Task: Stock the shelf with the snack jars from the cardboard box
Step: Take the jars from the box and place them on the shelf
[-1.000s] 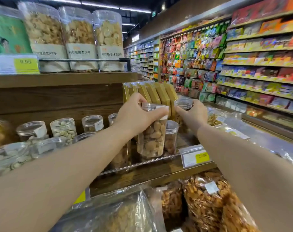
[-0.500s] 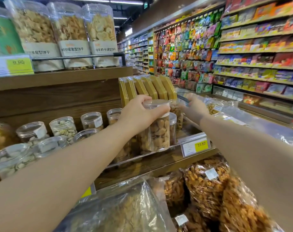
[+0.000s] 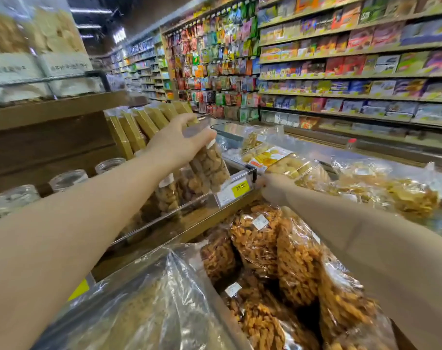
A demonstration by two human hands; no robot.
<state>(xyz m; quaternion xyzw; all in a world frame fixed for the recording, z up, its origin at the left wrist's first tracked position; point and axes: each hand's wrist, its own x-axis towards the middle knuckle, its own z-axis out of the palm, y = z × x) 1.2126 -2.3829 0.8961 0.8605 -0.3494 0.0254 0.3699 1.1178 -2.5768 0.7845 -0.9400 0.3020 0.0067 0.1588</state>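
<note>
The left hand [image 3: 179, 141] has its fingers and thumb curled round the lid end of a clear snack jar [image 3: 213, 166] filled with brown, nut-like pieces. The jar is tilted, with its lid up and to the left and its base swung down to the right. It hangs just above the front rail of the wooden shelf [image 3: 187, 227] and is not set down.

Just left of it and lower, other filled jars [image 3: 165, 195] stand behind the rail. Blur hides whether the held jar touches the nearest one. Right under its base sits the price tag [image 3: 236, 190] with its yellow patch.

The right hand [image 3: 271, 189] lies at the right end of that rail, beside the tag. Its fingers are hidden behind the wrist, so I cannot tell whether they are spread or holding anything.

Farther left on the shelf stand clear-lidded jars [image 3: 68, 179], with leaning yellow flat packs [image 3: 139, 127] behind them. Nearer and lower lie bags of fried snacks [image 3: 260, 241]. The cardboard box is not in view.

The step in hand looks like seating this jar at the right end of the row. The next move calls for bringing the jar upright, then lowering its base behind the rail into the space beside its neighbours. The grip should loosen only once the base rests flat, taking care not to knock the standing jars.
</note>
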